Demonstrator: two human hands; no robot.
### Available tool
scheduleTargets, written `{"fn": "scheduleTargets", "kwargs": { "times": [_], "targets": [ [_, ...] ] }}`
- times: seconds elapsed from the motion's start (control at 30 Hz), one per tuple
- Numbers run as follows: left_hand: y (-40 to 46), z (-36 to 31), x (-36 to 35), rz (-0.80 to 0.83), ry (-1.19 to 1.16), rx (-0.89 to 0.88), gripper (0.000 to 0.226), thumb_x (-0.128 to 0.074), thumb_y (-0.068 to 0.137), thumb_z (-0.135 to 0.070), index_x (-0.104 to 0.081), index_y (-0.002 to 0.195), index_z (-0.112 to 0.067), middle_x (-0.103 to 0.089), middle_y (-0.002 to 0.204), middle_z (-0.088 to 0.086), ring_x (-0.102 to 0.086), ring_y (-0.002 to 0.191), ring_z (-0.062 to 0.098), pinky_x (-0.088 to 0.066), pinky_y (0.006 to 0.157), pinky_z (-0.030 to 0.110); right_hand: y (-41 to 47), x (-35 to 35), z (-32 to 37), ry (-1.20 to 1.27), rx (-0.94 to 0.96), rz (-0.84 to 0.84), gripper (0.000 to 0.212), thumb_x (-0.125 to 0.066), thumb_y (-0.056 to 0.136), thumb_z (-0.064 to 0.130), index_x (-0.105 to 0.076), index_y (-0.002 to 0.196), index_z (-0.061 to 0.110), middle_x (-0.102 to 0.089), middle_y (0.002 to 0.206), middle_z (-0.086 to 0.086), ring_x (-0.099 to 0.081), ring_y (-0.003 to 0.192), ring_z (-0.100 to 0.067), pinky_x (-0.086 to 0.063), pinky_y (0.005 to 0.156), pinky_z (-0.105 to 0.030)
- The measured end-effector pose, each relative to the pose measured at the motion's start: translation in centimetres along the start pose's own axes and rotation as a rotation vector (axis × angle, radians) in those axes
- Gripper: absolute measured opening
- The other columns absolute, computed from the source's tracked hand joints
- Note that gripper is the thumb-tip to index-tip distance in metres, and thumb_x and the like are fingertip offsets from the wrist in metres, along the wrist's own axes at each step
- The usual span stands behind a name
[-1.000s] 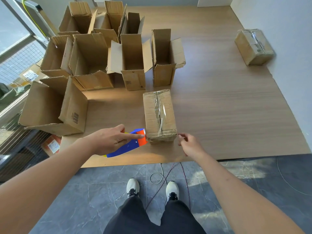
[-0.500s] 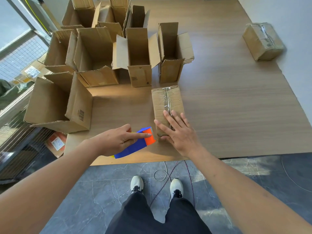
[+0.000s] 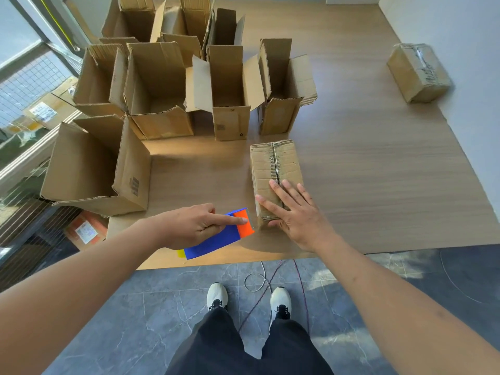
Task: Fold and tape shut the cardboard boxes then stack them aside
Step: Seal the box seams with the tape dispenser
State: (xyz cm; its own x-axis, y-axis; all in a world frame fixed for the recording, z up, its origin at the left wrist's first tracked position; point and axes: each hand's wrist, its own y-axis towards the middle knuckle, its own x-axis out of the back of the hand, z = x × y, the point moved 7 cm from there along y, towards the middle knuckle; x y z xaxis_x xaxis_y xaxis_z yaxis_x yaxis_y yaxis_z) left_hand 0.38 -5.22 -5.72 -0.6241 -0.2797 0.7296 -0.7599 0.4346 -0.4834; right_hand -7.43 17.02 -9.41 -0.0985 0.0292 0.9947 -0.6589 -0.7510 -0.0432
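Our right hand (image 3: 293, 216) flat on box (image 3: 276, 169) near edge; left hand (image 3: 194, 226) grasps dispenser (image 3: 219, 236); bare table (image 3: 378, 185) right.

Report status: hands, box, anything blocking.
Left hand grips tape dispenser at box end. Right hand flat on closed box. Open boxes behind, none in the way.

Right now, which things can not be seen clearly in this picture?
Head view only:
- Near end of the closed box: covered by the right hand.
- Tape dispenser: its roll is hidden under the left hand.
- Labels on parcels behind the window: too small to read.
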Motion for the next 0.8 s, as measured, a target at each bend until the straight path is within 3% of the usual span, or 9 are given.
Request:
{"fn": "scheduleTargets", "kwargs": {
  "times": [0.13, 0.27, 0.43, 0.6, 0.7, 0.8],
  "targets": [
    [1.9, -0.2, -0.4, 0.048, -0.054, 0.046, 0.045, -0.025, 0.111, -0.044, -0.025, 0.138, -0.079, -0.055, 0.097, 0.005, -0.055, 0.086, 0.024, -0.045, 0.084, 0.039, 0.0, 0.0, 0.2, 0.003, -0.019, 0.029, 0.062, -0.024, 0.100, 0.063, -0.012, 0.160, 0.050, -0.010, 0.172, 0.001, -0.014, 0.158, -0.028, -0.013, 0.127, -0.049],
    [2.9, 1.1, -0.4, 0.047, -0.118, 0.094, 0.047, -0.030, 0.110, -0.038, -0.034, 0.137, -0.077, -0.053, 0.077, -0.001, -0.049, 0.068, 0.017, -0.040, 0.070, 0.031, 0.2, 0.4, 0.0, 0.076, -0.035, 0.080, 0.063, -0.021, 0.098, 0.066, -0.007, 0.159, 0.054, -0.004, 0.172, 0.004, -0.006, 0.159, -0.025, -0.006, 0.128, -0.048],
    [1.3, 5.1, -2.1, 0.052, -0.140, 0.189, 0.049, -0.030, 0.110, -0.037, -0.031, 0.135, -0.079, -0.059, 0.083, 0.003, -0.053, 0.073, 0.020, -0.042, 0.073, 0.033, 0.6, 1.3, 0.2, 0.212, -0.086, 0.171, 0.064, -0.038, 0.097, 0.067, -0.015, 0.156, 0.057, 0.002, 0.172, 0.010, 0.007, 0.158, -0.017, 0.005, 0.128, -0.045],
    [1.3, 5.2, -1.7, -0.056, -0.155, 0.178, 0.048, -0.027, 0.110, -0.042, -0.022, 0.137, -0.082, -0.060, 0.099, 0.010, -0.058, 0.087, 0.026, -0.048, 0.084, 0.043, 1.5, 1.9, 1.7, 0.285, -0.255, 0.056, 0.059, -0.055, 0.085, 0.071, -0.046, 0.137, 0.047, -0.027, 0.164, 0.002, -0.012, 0.157, -0.026, 0.002, 0.127, -0.052],
    [1.0, 5.2, -0.9, -0.149, -0.149, 0.184, 0.046, -0.025, 0.110, -0.045, -0.019, 0.139, -0.080, -0.051, 0.097, 0.001, -0.052, 0.085, 0.018, -0.041, 0.079, 0.035, 2.2, 1.6, 2.8, 0.188, -0.355, -0.007, 0.053, -0.063, 0.082, 0.051, -0.047, 0.130, 0.035, -0.042, 0.155, -0.004, -0.026, 0.152, -0.033, -0.008, 0.125, -0.059],
    [0.4, 4.8, -0.2, -0.239, -0.148, 0.165, 0.048, -0.028, 0.110, -0.043, -0.019, 0.143, -0.077, -0.046, 0.095, -0.002, -0.050, 0.080, 0.017, -0.040, 0.075, 0.031, 2.9, 0.1, 3.8, 0.090, -0.447, 0.007, 0.072, -0.073, 0.075, 0.035, -0.044, 0.138, 0.017, -0.047, 0.151, -0.011, -0.033, 0.148, -0.039, -0.017, 0.122, -0.064]
  ]
}}
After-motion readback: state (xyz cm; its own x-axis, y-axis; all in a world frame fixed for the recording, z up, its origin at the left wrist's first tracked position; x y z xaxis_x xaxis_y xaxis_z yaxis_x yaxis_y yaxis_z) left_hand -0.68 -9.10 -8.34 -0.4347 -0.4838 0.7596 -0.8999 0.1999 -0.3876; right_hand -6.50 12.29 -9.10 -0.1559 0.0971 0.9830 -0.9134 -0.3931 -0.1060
